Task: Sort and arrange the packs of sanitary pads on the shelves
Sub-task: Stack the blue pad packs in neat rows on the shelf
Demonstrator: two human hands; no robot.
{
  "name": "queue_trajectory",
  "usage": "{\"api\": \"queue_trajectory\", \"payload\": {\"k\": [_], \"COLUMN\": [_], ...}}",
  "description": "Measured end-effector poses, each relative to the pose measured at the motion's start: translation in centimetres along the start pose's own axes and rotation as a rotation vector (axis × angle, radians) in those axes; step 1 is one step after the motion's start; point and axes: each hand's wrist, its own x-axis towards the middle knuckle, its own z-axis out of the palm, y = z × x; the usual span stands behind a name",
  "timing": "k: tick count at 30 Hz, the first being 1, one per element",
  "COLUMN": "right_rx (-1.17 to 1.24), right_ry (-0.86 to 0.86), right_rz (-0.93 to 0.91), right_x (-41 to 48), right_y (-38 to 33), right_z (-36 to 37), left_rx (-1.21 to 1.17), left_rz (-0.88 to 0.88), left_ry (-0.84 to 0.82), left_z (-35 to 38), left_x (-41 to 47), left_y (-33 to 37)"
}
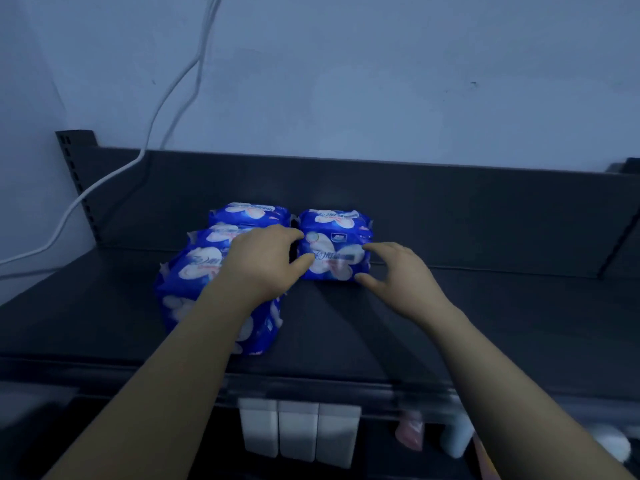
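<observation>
The single pack sits far back on the shelf, straight ahead between my hands. My left hand pinches its left edge; my right hand hovers, spread loose, at its right side. The other packs crowd the left, and bare shelf lies to the right

2 white cables run down the wall at 11 o'clock. 3 white boxes side by side at 6 o'clock, blurred pink item at 5 o'clock.
</observation>
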Motion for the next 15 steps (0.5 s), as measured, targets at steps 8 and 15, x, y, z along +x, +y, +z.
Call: {"api": "queue_trajectory", "payload": {"k": [8,15], "right_rx": [0.02,0.136], "right_ry": [-0.071,-0.14], "right_rz": [-0.016,-0.181], "right_x": [-6.5,-11.3], "right_y": [0.1,0.9], "right_z": [-2.5,-3.3], "left_rx": [-0.069,-0.077], "left_rz": [0.125,-0.085], "left_ry": [0.135,0.111], "left_z": [2.5,4.1], "left_x": [-7.1,-14.1], "left_y": [4.0,7.3]}}
